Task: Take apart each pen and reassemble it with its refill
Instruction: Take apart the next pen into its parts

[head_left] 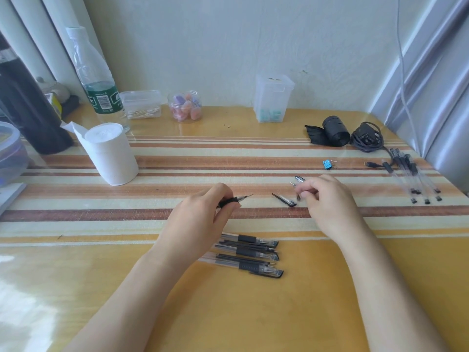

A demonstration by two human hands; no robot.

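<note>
Yellow-orange table [253, 313] crossed by cream and brown stripes, black-gripped clear pens [250, 252], blue binder clip [328, 164], white tissue roll [111, 153], green-labelled bottle [95, 77]

I see the left hand [203, 217] holding a black pen [234, 200], its tip pointing right. The right hand [327, 199] pinches a small pen part [300, 179]. A pen cap [285, 200] lies between them. More pens [253, 252] lie by the left arm.

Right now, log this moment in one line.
left hand: grips uncapped pen | right hand: pinches small pen part | cap: lying on table | pen pile: near left hand
</note>
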